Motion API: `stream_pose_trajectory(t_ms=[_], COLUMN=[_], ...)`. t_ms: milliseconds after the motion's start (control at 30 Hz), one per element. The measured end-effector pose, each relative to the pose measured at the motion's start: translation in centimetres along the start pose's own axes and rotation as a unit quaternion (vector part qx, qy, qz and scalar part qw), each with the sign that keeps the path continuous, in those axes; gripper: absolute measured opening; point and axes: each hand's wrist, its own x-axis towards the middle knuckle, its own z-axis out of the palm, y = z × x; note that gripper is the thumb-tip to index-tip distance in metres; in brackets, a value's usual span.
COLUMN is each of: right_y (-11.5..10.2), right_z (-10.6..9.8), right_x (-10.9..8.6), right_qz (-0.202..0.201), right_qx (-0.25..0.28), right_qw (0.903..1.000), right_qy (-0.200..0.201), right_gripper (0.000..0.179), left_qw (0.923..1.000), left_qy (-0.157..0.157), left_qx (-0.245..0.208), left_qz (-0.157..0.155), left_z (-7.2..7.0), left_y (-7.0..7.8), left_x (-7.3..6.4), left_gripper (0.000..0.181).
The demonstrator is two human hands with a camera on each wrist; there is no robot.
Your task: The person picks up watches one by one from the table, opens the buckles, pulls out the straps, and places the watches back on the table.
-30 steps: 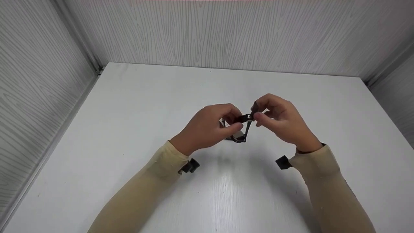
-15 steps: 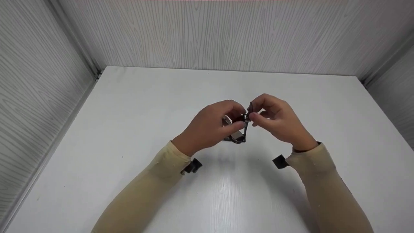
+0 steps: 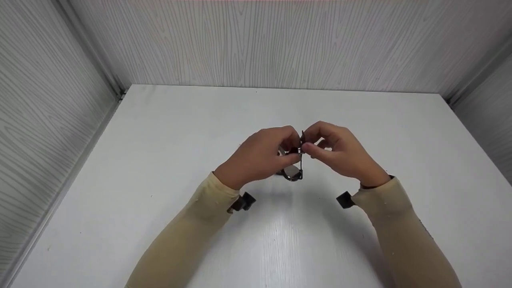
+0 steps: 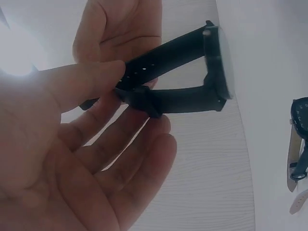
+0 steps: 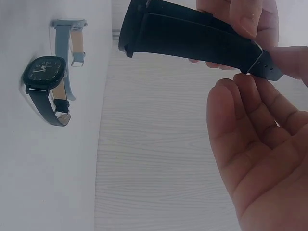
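Between the two hands, a wristwatch (image 3: 293,173) with a black strap hangs above the white table, its round case lowest in the head view. In the left wrist view the strap (image 4: 180,50) makes a closed loop, a row of holes showing along one part. My left hand (image 3: 262,158) pinches the buckle end between thumb and fingers. Opposite it, my right hand (image 3: 340,154) pinches the strap's tip, which stands up between the fingertips in the head view. The right wrist view shows the holed strap tip (image 5: 267,67) past the buckle; fingers partly hide the buckle.
In the right wrist view, a black watch with a squarish dial (image 5: 44,72) lies beside a watch with a light blue strap (image 5: 62,43). The white table (image 3: 180,120) meets grained panels at its back and sides.
My right hand has moved left, nearer to the left hand, and the strap tip has swung more upright. The watch case stays hanging below the hands.
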Motion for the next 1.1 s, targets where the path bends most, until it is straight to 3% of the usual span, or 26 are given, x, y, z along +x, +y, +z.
stream_pose_trajectory(t_ms=[267,667,900,1100], right_y=[0.06,0.28,0.22,0.1], right_z=[0.15,0.24,0.13,0.14], right_x=[-0.12,-0.21,-0.15,-0.11], right_qz=[-0.013,-0.02,-0.016,-0.02], right_qx=[-0.007,-0.015,-0.018,-0.012], right_qw=[0.9998,0.9994,0.9995,0.9993], right_qy=[-0.01,-0.025,-0.023,-0.029], right_gripper=[0.006,0.006,0.005,0.006], left_qw=[0.9978,0.9966,0.996,0.9972], left_qy=[-0.021,-0.036,-0.02,-0.015], left_qx=[-0.055,-0.063,-0.072,-0.063], left_qz=[-0.029,-0.039,-0.049,-0.038], left_z=[0.1,0.37,0.62,0.69], left_y=[-0.09,-0.33,-0.18,-0.2], left_x=[-0.03,-0.08,0.01,-0.01], left_gripper=[0.01,0.006,0.008,0.006])
